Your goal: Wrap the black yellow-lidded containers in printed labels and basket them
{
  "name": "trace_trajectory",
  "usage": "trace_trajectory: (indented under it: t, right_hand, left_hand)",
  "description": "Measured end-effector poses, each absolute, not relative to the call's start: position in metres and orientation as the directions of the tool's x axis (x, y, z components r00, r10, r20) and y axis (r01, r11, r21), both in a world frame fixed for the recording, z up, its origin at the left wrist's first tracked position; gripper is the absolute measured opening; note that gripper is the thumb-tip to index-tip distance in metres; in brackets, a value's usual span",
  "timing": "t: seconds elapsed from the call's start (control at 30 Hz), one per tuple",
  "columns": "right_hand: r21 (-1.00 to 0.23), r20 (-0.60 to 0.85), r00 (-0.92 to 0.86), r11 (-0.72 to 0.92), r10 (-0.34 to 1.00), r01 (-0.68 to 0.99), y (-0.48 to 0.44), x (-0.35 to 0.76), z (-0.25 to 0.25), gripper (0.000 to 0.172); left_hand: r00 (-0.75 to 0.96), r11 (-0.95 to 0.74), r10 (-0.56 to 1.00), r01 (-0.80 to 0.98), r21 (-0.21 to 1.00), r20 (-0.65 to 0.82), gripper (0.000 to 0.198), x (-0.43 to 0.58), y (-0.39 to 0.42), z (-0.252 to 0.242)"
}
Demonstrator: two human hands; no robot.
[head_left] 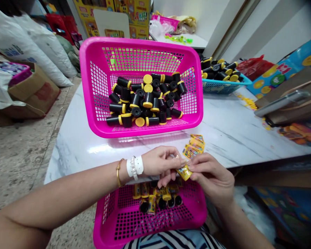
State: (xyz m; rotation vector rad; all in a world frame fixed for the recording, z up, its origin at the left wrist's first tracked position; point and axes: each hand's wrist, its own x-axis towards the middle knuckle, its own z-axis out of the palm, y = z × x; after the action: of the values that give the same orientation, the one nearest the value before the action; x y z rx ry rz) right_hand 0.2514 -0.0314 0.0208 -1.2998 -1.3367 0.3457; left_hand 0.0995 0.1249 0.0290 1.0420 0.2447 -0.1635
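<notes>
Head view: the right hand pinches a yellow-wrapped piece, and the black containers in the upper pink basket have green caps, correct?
Not green: the head view shows yellow caps on those black containers in the upper pink basket. The right hand does pinch the yellow-wrapped piece.

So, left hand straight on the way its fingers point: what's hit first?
Left hand seems to touch the yellow-wrapped piece; past it, probably the right hand first, though depth is unclear.

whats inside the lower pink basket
Several yellow-wrapped black tubes lie in the lower pink basket. The left hand covers part of its far side; whatever is beneath the tubes is hidden.
</notes>
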Motion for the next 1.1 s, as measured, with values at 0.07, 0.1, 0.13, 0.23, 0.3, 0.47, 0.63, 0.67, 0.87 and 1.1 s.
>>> trace_trajectory:
  t: [0.07,0.1,0.13,0.23,0.3,0.47,0.63,0.67,0.87,1.1]
  right_hand:
    - [-0.795,0.501,0.251,0.326,0.828,0.511,-0.034,0.251,0.023,0.012]
    - [-0.772,0.512,0.218,0.334,0.831,0.542,-0.036,0.250,0.024,0.013]
    - [-0.741,0.531,0.188,0.346,0.826,0.575,-0.038,0.248,0.026,0.014]
    - [-0.615,0.605,0.080,0.402,0.792,0.678,-0.045,0.236,0.026,0.014]
    - [-0.524,0.629,0.000,0.424,0.777,0.739,-0.051,0.228,0.022,0.013]
    - [-0.384,0.603,-0.122,0.422,0.788,0.821,-0.052,0.240,0.014,0.017]
    - [-0.342,0.589,0.162,0.063,0.792,0.937,-0.026,0.289,0.006,0.015]
    - [-0.356,0.561,0.176,0.044,0.809,0.933,-0.021,0.296,0.004,0.012]
    - [-0.374,0.611,0.180,0.081,0.771,0.924,-0.007,0.286,0.001,0.005]
    - [-0.655,0.546,0.337,0.139,0.767,0.743,0.004,0.254,0.028,0.028]
  left_hand:
    - [0.957,0.499,-0.020,0.260,0.826,-0.289,0.053,0.099,0.124,0.028]
    - [0.955,0.494,-0.037,0.275,0.825,-0.296,0.053,0.098,0.125,0.029]
    - [0.948,0.475,-0.075,0.305,0.825,-0.308,0.053,0.097,0.126,0.030]
    - [0.907,0.258,-0.179,0.417,0.871,-0.382,0.047,0.093,0.130,0.035]
    - [0.925,-0.013,-0.081,0.371,0.929,-0.371,0.043,0.090,0.134,0.039]
    - [0.966,-0.429,0.229,0.208,0.879,-0.116,0.038,0.092,0.141,0.040]
    - [0.914,-0.330,0.360,0.313,0.891,-0.188,0.022,0.100,0.141,0.037]
    - [0.904,-0.292,0.370,0.333,0.897,-0.215,0.022,0.101,0.140,0.037]
    - [0.846,-0.065,0.472,0.313,0.947,-0.248,0.026,0.103,0.135,0.034]
    - [0.849,0.109,0.509,0.100,0.989,-0.142,0.018,0.104,0.140,0.041]
